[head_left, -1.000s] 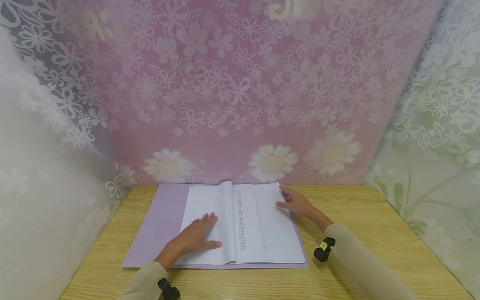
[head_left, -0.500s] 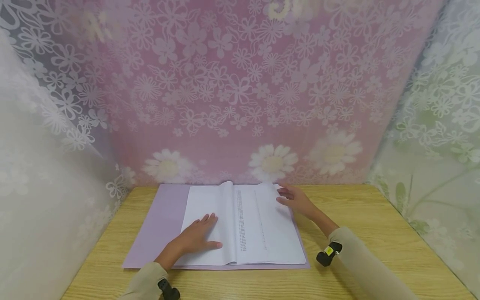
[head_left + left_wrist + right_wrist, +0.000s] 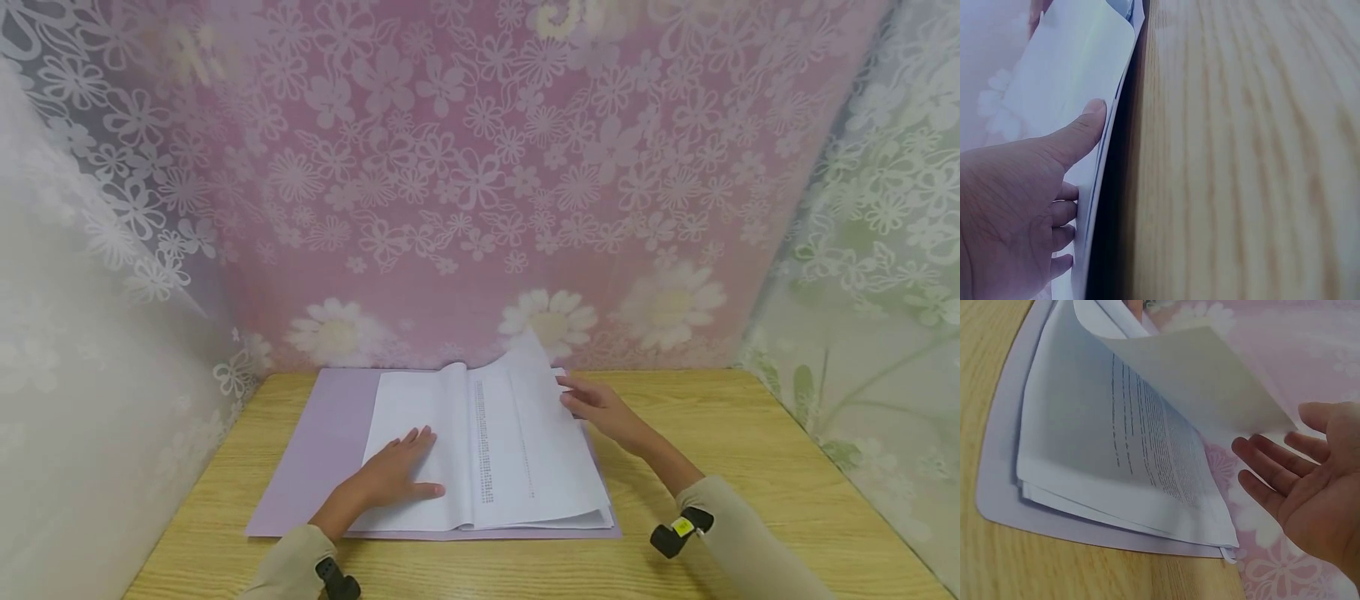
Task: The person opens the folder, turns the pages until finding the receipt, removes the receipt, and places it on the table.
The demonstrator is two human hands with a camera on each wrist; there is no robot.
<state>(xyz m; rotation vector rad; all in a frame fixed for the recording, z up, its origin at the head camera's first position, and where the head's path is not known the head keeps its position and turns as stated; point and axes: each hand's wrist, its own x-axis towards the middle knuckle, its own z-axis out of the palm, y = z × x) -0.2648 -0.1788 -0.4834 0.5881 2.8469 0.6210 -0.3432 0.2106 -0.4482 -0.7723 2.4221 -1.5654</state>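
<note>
A lilac folder (image 3: 330, 450) lies spread out with white sheets in it. My left hand (image 3: 395, 473) rests flat on the left-hand page (image 3: 405, 400), fingers straight and thumb spread; in the left wrist view its thumb (image 3: 1088, 125) lies near the paper's edge. On the right side a printed page (image 3: 525, 417) is partly lifted, its far corner raised in a curve. My right hand (image 3: 600, 408) is at that page's outer edge. In the right wrist view the extended fingers (image 3: 1272, 462) touch the raised sheet (image 3: 1204, 381) from beneath, the thumb apart. Printed lines show on the sheet under it (image 3: 1129, 431).
The folder lies on a wood-grain table (image 3: 697, 433). Right behind it hangs a pink flowered curtain (image 3: 480, 208), with pale flowered sheeting (image 3: 892, 275) at the right and more at the left. Each wrist wears a black camera (image 3: 678, 533).
The right-hand page's far corner has risen from lying flat and curls up and leftward. My right hand has shifted slightly right and nearer. The left hand has stayed in place.
</note>
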